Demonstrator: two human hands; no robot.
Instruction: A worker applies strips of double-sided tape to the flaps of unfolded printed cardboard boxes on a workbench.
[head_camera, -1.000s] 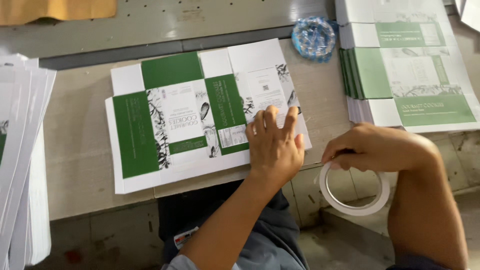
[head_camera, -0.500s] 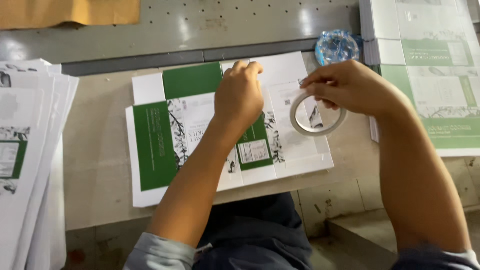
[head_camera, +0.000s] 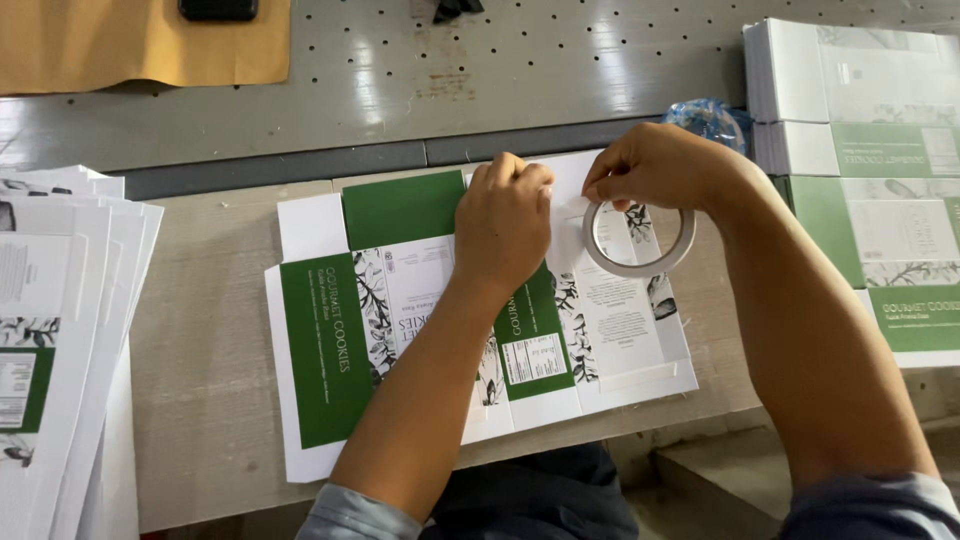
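Both hands have shifted up: left hand (head_camera: 503, 228) presses flat on the carton (head_camera: 330, 340), right hand (head_camera: 655, 170) pinches the tape roll (head_camera: 640, 238); taping is barely begun.

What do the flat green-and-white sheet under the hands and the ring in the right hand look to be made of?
Flat carton blank: seemingly printed paperboard with a smooth, faintly satin finish; it lies stiff and flat, with cut flaps and crease lines. The left hand presses on it. Tape roll in the right hand: probably thin translucent or whitish adhesive tape on a narrow ring; the print behind shows through its hollow centre.

a packaging workshop: stacks of flat printed cartons (head_camera: 870, 180) around a perforated metal worktable (head_camera: 480, 80).
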